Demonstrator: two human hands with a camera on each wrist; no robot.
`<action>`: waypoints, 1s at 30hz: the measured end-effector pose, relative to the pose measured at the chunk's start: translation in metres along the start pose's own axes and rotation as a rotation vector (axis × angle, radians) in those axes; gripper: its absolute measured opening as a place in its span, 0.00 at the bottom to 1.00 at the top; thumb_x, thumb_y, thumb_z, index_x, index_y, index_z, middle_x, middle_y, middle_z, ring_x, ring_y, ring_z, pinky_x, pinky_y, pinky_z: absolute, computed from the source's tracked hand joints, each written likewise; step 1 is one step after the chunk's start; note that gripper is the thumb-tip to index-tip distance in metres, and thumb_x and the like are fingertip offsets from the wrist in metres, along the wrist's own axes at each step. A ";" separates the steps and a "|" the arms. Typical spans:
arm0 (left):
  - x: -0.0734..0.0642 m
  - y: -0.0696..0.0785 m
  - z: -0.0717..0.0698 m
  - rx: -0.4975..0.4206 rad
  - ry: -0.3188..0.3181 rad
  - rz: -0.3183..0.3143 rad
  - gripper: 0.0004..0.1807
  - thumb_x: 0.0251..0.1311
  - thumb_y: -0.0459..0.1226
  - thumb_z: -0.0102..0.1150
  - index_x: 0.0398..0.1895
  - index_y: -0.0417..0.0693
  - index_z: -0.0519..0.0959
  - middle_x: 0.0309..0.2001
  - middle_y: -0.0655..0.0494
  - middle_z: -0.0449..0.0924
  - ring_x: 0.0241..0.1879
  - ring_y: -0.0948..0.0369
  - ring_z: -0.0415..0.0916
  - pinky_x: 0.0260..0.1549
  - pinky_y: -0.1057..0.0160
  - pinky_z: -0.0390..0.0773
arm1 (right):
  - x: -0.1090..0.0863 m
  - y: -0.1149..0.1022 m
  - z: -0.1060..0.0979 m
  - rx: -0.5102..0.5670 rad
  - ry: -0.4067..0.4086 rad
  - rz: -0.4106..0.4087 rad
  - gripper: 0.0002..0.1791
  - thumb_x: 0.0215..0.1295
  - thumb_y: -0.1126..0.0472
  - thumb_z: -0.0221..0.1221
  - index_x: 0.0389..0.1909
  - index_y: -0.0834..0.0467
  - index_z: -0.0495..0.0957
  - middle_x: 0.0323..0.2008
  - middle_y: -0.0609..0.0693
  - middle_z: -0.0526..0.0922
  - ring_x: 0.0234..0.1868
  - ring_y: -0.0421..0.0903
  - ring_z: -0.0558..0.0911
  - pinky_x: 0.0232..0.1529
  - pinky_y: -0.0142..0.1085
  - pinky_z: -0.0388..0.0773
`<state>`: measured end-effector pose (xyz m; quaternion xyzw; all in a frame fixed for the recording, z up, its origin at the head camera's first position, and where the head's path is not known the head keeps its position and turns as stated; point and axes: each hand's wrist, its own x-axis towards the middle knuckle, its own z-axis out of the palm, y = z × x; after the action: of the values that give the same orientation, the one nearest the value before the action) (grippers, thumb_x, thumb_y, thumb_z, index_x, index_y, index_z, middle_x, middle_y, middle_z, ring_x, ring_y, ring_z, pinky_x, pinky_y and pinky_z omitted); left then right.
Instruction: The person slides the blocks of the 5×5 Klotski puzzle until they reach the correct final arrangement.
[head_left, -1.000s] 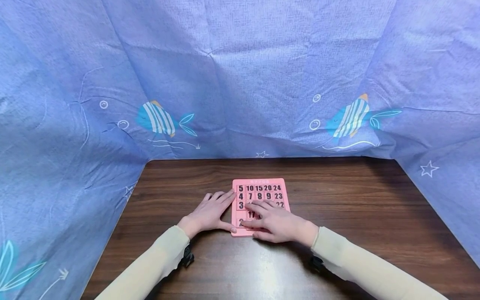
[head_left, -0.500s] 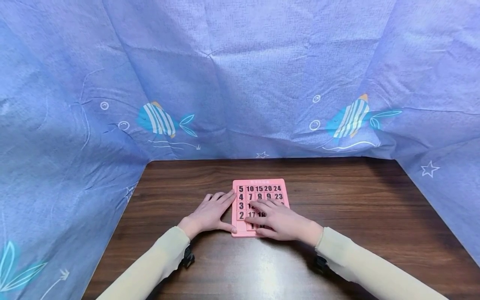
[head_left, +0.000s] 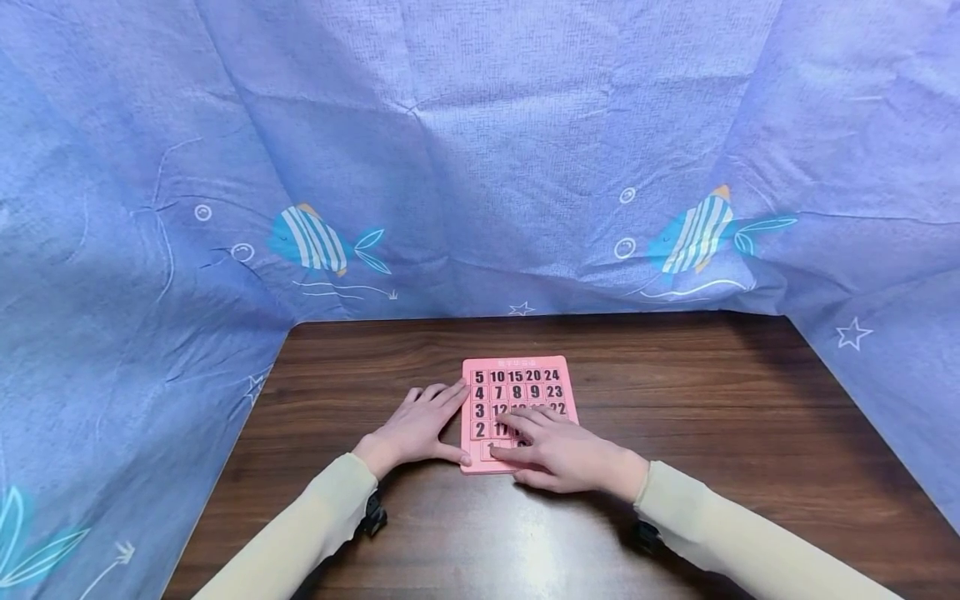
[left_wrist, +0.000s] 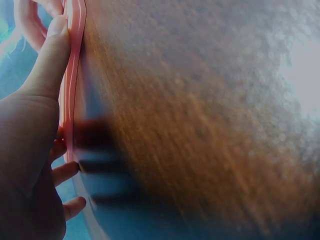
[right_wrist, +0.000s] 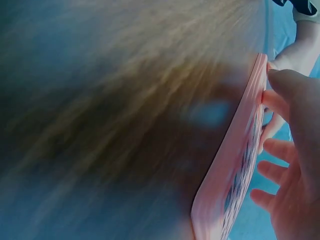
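A pink number sliding puzzle (head_left: 468, 462) lies flat on the table, its black-numbered tiles in a grid. My left hand (head_left: 416, 427) braces its left side, the thumb at the lower left corner and the fingertips along the upper left edge. In the left wrist view that thumb lies along the pink side of the board (left_wrist: 75, 65). Over the lower right tiles is my right hand (head_left: 566, 454), fingers extended, with a fingertip on the 1 tile (head_left: 487, 450) in the bottom row. Tile 2 (head_left: 480, 430) sits in the row above. Several right-hand tiles are hidden under the fingers.
The dark wood-grain table (head_left: 675, 392) extends around the puzzle on all sides. A blue curtain (head_left: 487, 167) with printed fish hangs behind it and along both sides. A black wrist device (head_left: 373, 515) sits at the left sleeve cuff.
Tile 2 has slid up from the bottom row into the row above. The 1 tile has since shifted left along the bottom row under my right hand. The left hand stays put.
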<state>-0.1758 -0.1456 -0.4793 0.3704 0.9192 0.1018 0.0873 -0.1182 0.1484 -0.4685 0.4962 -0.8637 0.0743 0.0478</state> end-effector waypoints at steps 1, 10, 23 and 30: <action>0.000 0.000 0.000 0.001 0.000 0.000 0.63 0.51 0.71 0.67 0.83 0.45 0.58 0.82 0.48 0.56 0.75 0.46 0.59 0.66 0.40 0.62 | 0.002 -0.001 0.001 -0.008 -0.007 -0.003 0.26 0.76 0.43 0.57 0.71 0.42 0.78 0.75 0.58 0.69 0.73 0.60 0.70 0.69 0.61 0.66; 0.002 0.000 0.001 0.000 -0.006 -0.009 0.63 0.51 0.71 0.67 0.83 0.46 0.58 0.82 0.49 0.56 0.76 0.46 0.58 0.66 0.40 0.62 | 0.002 -0.004 0.001 -0.040 -0.009 0.002 0.27 0.75 0.42 0.57 0.71 0.43 0.77 0.72 0.58 0.71 0.71 0.59 0.72 0.69 0.59 0.66; 0.001 -0.001 -0.001 -0.015 -0.015 -0.019 0.64 0.51 0.71 0.67 0.84 0.47 0.56 0.83 0.50 0.53 0.77 0.46 0.57 0.68 0.38 0.59 | -0.031 0.011 -0.001 -0.053 0.115 -0.016 0.22 0.70 0.50 0.63 0.63 0.47 0.84 0.41 0.44 0.76 0.43 0.43 0.72 0.50 0.43 0.72; 0.001 -0.002 0.000 -0.016 -0.029 -0.019 0.64 0.52 0.72 0.66 0.84 0.48 0.54 0.83 0.50 0.52 0.77 0.46 0.56 0.69 0.39 0.59 | -0.025 0.007 0.002 -0.059 0.111 -0.025 0.22 0.70 0.49 0.63 0.63 0.45 0.84 0.39 0.42 0.74 0.41 0.43 0.70 0.47 0.42 0.71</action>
<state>-0.1777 -0.1461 -0.4800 0.3625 0.9203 0.1030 0.1048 -0.1115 0.1729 -0.4748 0.5003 -0.8553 0.0756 0.1113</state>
